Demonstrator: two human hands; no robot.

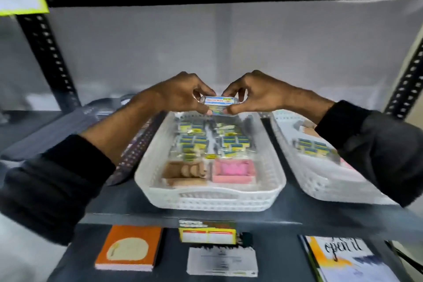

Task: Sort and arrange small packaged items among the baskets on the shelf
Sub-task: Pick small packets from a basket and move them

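Note:
Both hands hold one small clear packet (220,101) with a white, blue and red label, above the far end of the middle white basket (206,197). My left hand (183,94) pinches its left end and my right hand (249,91) pinches its right end. Inside that basket lie several blue-and-yellow packets (211,142), a brown pack (184,171) and a pink pack (233,170). A second white basket (320,186) at the right holds more blue-and-yellow packets (312,145). The picture is blurred.
A dark basket (132,155) sits left of the middle one, partly behind my left arm. Slotted black uprights (49,57) frame the shelf. On the lower shelf lie an orange notebook (130,247), a yellow-labelled box (207,232), a white card (220,261) and a lettered booklet (343,256).

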